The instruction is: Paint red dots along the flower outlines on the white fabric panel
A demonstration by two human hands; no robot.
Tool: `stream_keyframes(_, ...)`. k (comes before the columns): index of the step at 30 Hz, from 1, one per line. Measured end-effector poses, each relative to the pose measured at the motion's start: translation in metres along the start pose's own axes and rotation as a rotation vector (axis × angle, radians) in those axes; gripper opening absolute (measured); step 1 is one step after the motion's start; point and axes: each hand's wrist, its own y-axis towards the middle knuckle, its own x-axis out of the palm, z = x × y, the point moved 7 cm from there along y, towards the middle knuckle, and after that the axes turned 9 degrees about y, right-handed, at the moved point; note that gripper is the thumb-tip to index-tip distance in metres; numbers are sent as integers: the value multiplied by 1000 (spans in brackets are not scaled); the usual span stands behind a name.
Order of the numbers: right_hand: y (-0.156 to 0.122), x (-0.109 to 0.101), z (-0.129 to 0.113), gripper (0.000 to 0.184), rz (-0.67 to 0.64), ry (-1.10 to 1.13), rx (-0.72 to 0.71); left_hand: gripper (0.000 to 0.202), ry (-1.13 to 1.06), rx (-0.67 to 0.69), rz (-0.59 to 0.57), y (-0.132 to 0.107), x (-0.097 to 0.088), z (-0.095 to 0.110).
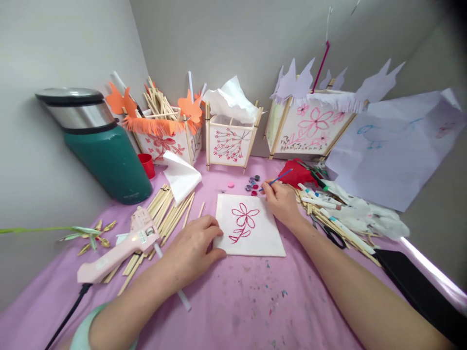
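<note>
A white square panel [226,206] lies flat on the cloth, with a dark pink flower, stem and leaves drawn on it. At its left edge, my left hand [197,243] holds the panel between curled fingers and thumb. My right hand [280,200] is closed around a thin blue paintbrush [281,177] above the upper right corner. The brush's lower end points at small paint pots [251,186], dark and red ones, just behind the panel. A pink lid or disc [230,184] lies left of the pots.
Left are a pink glue gun [120,250], bamboo sticks [171,214] and a green tumbler [109,160]. Decorated lanterns [228,146] line the wall. Scissors [330,233], markers [321,203], crumpled plastic [379,218] and a black phone-like object [412,282] lie right on the purple cloth [251,311].
</note>
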Motion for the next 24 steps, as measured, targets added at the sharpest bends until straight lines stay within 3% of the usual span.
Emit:
stream_keyframes(7,0,-25,-20,27,136,251,72,19,-25,37,-47,0,-5,1)
stream_keyframes(11,-9,-30,-51,28,73,413,101,18,-57,64,-43,0,-5,-2)
stream_keyframes(17,-44,-16,-106,29,-138,360,-68,19,-33,71,-19,-1,-4,-2)
stream_keyframes(24,-60,0,-107,32,-155,289,-151,21,-44,66,-12,-1,-4,-2)
